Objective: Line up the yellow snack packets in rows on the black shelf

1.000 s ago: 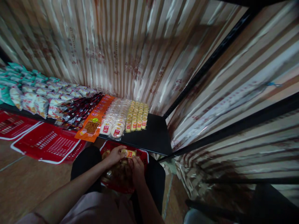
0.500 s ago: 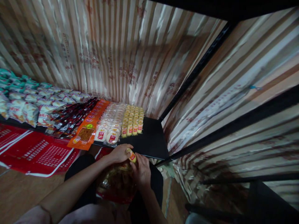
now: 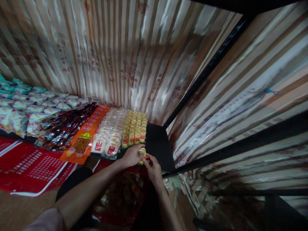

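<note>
My left hand (image 3: 133,156) is closed around a small yellow wrapped snack packet (image 3: 142,151) at the front edge of the black shelf (image 3: 157,138). On the packet's right side, the thumb and fingers of my right hand (image 3: 153,168) pinch it too. Just beyond my hands stand several rows of matching yellow snack packets (image 3: 131,139). To their left lie clear-wrapped round white crackers (image 3: 112,148). Below my arms, between my knees, is a dim red container (image 3: 127,218) with shiny wrapped items in it; its contents are hard to make out.
Left along the shelf lie an orange snack bag (image 3: 76,156), dark glossy packets (image 3: 64,123) and white snack bags (image 3: 36,123). A red basket (image 3: 31,170) with a white rim stands below. A striped curtain (image 3: 103,48) and black metal posts (image 3: 207,75) enclose the shelf.
Both hands have moved forward and up with the yellow snack packet, from above the red container to the shelf edge near the yellow rows. The view has shifted slightly.
</note>
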Motion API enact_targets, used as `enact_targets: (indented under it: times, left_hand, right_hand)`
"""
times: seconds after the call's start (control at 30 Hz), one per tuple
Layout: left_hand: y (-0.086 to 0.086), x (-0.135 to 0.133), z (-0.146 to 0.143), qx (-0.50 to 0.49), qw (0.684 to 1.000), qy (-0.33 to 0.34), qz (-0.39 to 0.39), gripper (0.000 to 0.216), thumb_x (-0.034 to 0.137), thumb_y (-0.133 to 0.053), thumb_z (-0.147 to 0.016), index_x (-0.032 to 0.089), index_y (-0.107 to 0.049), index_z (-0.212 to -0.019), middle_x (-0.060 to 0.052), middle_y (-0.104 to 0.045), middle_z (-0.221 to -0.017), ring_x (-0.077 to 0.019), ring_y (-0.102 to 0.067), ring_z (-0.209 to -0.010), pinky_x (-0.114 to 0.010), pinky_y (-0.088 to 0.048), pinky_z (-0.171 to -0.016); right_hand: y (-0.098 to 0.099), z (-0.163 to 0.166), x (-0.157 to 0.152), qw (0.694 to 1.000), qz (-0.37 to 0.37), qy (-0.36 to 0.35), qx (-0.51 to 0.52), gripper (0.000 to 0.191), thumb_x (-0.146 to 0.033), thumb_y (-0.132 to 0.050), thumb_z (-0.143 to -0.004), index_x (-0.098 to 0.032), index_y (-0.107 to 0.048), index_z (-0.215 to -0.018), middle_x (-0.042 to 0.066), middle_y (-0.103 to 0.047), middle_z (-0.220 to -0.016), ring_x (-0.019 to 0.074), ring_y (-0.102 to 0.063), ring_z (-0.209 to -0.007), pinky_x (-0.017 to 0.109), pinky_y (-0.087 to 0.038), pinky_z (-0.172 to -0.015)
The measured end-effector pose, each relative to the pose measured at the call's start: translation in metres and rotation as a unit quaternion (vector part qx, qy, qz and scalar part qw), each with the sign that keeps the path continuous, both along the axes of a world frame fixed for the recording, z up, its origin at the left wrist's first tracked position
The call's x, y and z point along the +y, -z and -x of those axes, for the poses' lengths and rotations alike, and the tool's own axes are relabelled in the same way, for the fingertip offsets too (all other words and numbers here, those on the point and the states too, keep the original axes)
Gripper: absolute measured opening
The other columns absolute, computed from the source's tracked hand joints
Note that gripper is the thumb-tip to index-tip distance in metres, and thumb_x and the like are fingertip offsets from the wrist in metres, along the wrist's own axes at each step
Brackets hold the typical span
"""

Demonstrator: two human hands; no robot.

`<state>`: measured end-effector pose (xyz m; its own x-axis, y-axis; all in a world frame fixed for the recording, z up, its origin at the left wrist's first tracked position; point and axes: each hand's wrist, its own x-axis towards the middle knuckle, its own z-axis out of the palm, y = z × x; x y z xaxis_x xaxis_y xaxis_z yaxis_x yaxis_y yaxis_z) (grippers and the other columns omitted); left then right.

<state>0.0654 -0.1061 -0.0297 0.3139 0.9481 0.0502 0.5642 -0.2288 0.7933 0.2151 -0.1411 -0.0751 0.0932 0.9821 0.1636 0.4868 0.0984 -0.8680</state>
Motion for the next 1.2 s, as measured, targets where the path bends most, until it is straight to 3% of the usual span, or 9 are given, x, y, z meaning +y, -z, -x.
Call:
enact_targets:
  times: [0.1, 0.23, 0.33, 0.43, 0.73, 1.2]
  left_hand:
    - [0.008, 0.012, -0.009, -0.020, 0.999, -0.029, 0.010, 0.044, 0.025, -0.052, -0.078, 0.018, -0.053, -0.121, -0.003, -0.067, -0.090, -0.0128, -0.059, -0.072, -0.026, -0.048, -0.075]
    - [0.022, 0.024, -0.019, -0.086, 0.993, -0.082, 0.004, 0.044, 0.024, -0.048, -0.081, 0.016, -0.048, -0.125, -0.006, -0.064, -0.106, -0.0115, -0.060, -0.071, -0.029, -0.051, -0.077]
    - [0.035, 0.029, -0.022, -0.062, 0.992, -0.102, -0.043, 0.040, 0.017, -0.043, -0.082, 0.015, -0.050, -0.121, -0.010, -0.060, -0.116, -0.0166, -0.060, -0.095, -0.036, -0.048, -0.091]
    - [0.048, 0.030, -0.020, -0.006, 0.992, -0.093, -0.089, 0.042, 0.009, -0.039, -0.080, 0.012, -0.050, -0.120, -0.012, -0.056, -0.124, -0.0199, -0.049, -0.118, -0.038, -0.039, -0.104]
    - [0.083, 0.031, -0.007, 0.033, 0.987, -0.067, -0.146, 0.057, 0.001, -0.035, -0.073, 0.013, -0.046, -0.128, -0.009, -0.049, -0.134, -0.0174, -0.041, -0.127, -0.036, -0.034, -0.110]
    - [0.093, 0.031, -0.007, 0.028, 0.982, -0.084, -0.165, 0.054, 0.003, -0.034, -0.075, 0.012, -0.046, -0.127, -0.011, -0.051, -0.132, -0.0183, -0.042, -0.126, -0.038, -0.037, -0.108]
  right_hand:
    - [0.005, -0.003, 0.016, 0.999, 0.018, 0.007, 0.045, 0.031, -0.038, -0.058, -0.072, -0.017, -0.065, -0.093, 0.004, -0.066, -0.083, 0.0128, -0.056, -0.063, 0.023, -0.047, -0.057]
    - [0.011, -0.006, 0.037, 0.996, 0.043, 0.051, 0.058, 0.033, -0.042, -0.056, -0.072, -0.017, -0.062, -0.092, 0.004, -0.068, -0.080, 0.0144, -0.059, -0.064, 0.026, -0.048, -0.063]
    - [0.012, -0.008, 0.054, 0.993, 0.055, 0.103, 0.029, 0.033, -0.044, -0.056, -0.070, -0.017, -0.062, -0.089, 0.004, -0.068, -0.079, 0.0159, -0.062, -0.063, 0.027, -0.048, -0.062]
    - [0.012, -0.006, 0.068, 0.990, 0.061, 0.127, 0.003, 0.033, -0.044, -0.055, -0.070, -0.018, -0.062, -0.088, 0.005, -0.069, -0.081, 0.0160, -0.062, -0.062, 0.027, -0.047, -0.060]
    - [0.015, 0.007, 0.089, 0.989, 0.049, 0.119, -0.066, 0.035, -0.044, -0.050, -0.076, -0.017, -0.063, -0.093, 0.006, -0.069, -0.088, 0.0150, -0.062, -0.063, 0.026, -0.046, -0.063]
    - [0.020, 0.018, 0.092, 0.988, 0.020, 0.107, -0.106, 0.037, -0.044, -0.047, -0.077, -0.016, -0.064, -0.095, 0.007, -0.066, -0.087, 0.0144, -0.059, -0.062, 0.027, -0.046, -0.063]
